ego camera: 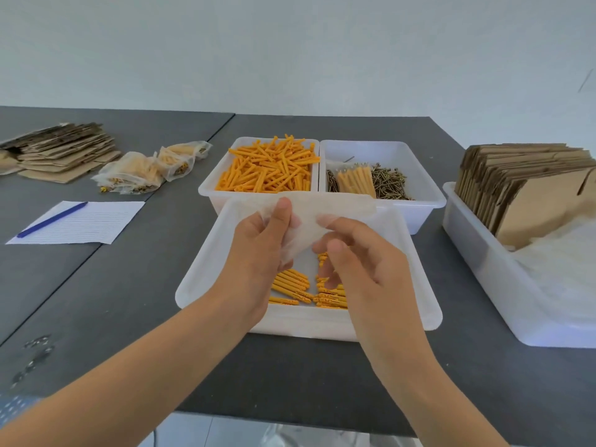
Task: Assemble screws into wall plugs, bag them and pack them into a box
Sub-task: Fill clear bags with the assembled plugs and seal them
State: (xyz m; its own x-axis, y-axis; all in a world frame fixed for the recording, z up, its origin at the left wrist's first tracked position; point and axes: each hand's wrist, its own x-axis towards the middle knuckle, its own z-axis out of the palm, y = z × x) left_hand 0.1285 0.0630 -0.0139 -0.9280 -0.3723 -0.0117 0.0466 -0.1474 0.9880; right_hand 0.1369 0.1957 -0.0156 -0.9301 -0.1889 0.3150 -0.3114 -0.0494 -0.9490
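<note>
Item 1, left hand (258, 250): thumb and curled fingers pinch one side of a clear plastic bag (309, 221), held above the near tray (200, 285). The grip looks firm from here.

Item 2, right hand (358, 262): fingers bent and working at the other side of the bag's mouth. I cannot tell whether it has a real pinch on the film or is only brushing it.

Item 3, assembled plugs (300, 290): a small lot of orange wall plugs, lying loose on the floor of the near tray, directly beneath the bag and partly hidden by my right hand. I take them for plugs already fitted with screws, though the screw heads are too small to confirm.

Item 4, stock: loose wall plugs (267, 169) in the far left tray; screws (387, 182) in the far right tray, with one filled bag (356, 182) resting on them.

Item 5, finished bags (145, 172): a cluster on the table (161, 317), left of the trays, next to a stack of flattened cartons (61, 150).

Item 6, side bin (477, 253): at the right, holding upright folded cartons (522, 185) and a heap of spare bags (561, 262).

Item 7, lined paper (90, 224) with a blue pen (51, 221), left of the near tray.

Handling note, step in hand: opening the bag for filling. I judge it best to rub the two layers apart at the mouth, keep the left pinch fixed, hold the opening over the tray so dropped plugs land there, then feed the plugs in aligned.
</note>
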